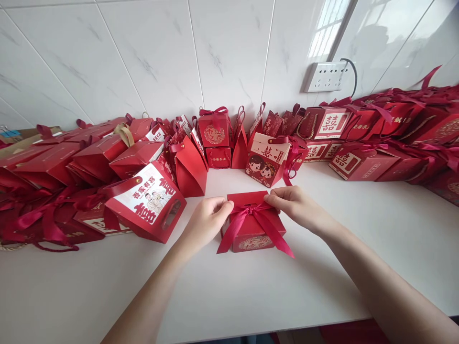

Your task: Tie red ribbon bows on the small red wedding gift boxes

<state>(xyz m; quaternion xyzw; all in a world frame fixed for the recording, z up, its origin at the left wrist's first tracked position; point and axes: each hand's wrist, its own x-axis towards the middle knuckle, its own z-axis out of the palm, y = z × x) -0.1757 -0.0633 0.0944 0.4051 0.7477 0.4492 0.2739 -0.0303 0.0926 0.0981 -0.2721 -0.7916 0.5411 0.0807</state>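
Note:
A small red gift box (253, 231) stands on the white table (233, 291) in front of me. A dark red ribbon (256, 215) is tied in a bow on its top, with two tails hanging down the front. My left hand (206, 220) pinches the bow's left loop with closed fingers. My right hand (296, 203) pinches the right loop the same way. Both hands rest at the box's upper edge.
Several red gift boxes and bags line the tiled wall, piled at the left (53, 167) and right (394, 138). A larger printed box (148, 203) lies just left of my left hand. A cartoon-couple box (267, 160) stands behind. A wall socket (324, 76) sits above.

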